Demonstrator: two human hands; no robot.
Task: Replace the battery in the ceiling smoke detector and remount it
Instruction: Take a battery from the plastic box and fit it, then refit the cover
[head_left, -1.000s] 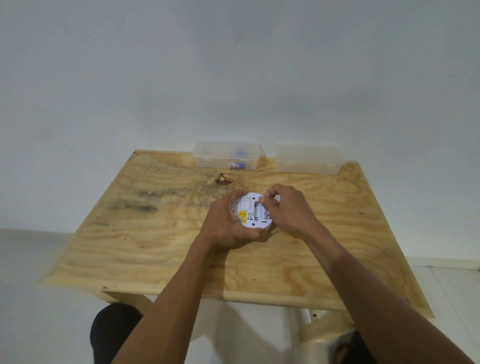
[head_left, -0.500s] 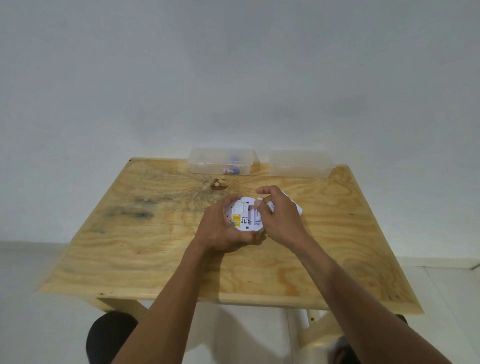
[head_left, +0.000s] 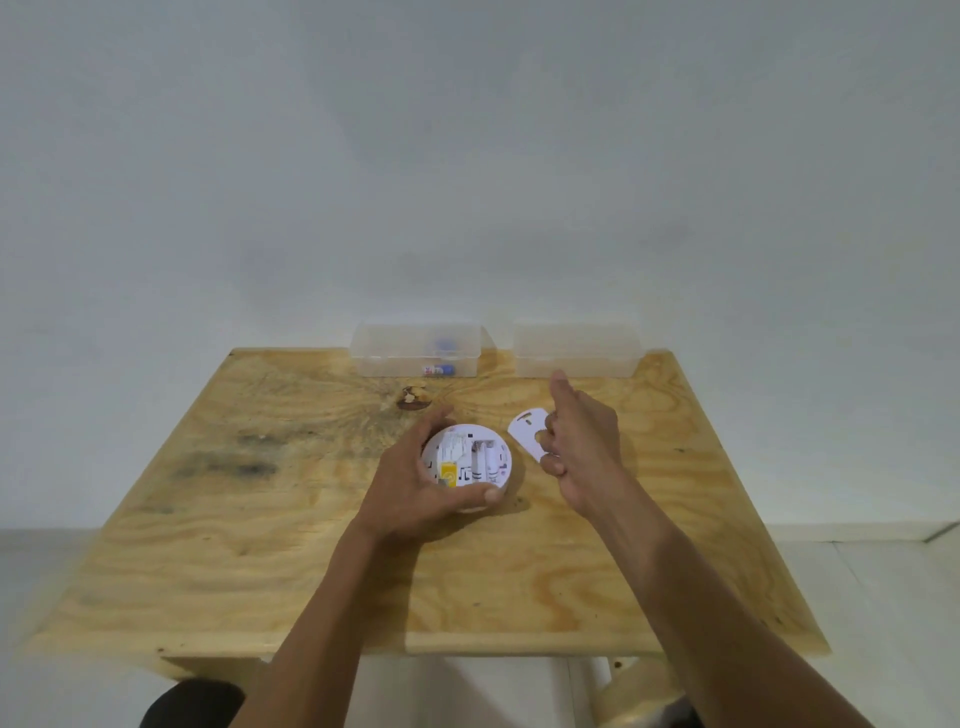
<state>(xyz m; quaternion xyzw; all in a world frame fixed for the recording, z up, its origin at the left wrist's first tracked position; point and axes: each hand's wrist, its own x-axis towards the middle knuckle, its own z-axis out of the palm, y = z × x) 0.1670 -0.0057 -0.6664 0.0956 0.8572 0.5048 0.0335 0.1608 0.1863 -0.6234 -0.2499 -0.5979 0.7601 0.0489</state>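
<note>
The round white smoke detector (head_left: 470, 460) lies back-up on the wooden table (head_left: 249, 545), and its battery bay with white cells shows. My left hand (head_left: 410, 483) cups it from the left and front. My right hand (head_left: 587, 447) hovers to the right of it, its index finger stretched toward the far edge and its other fingers curled; whether they hold anything is hidden. A flat white cover plate (head_left: 525, 427) lies on the table, partly behind those fingers.
Two clear plastic boxes stand at the far edge against the white wall. The left box (head_left: 415, 348) holds a blue-tipped battery (head_left: 440, 370); the right box (head_left: 576, 348) looks empty. A dark knot (head_left: 410, 400) marks the wood.
My right hand has left the detector's battery bay and moved right and away, uncovering the white plate. My left hand still grips the detector.
</note>
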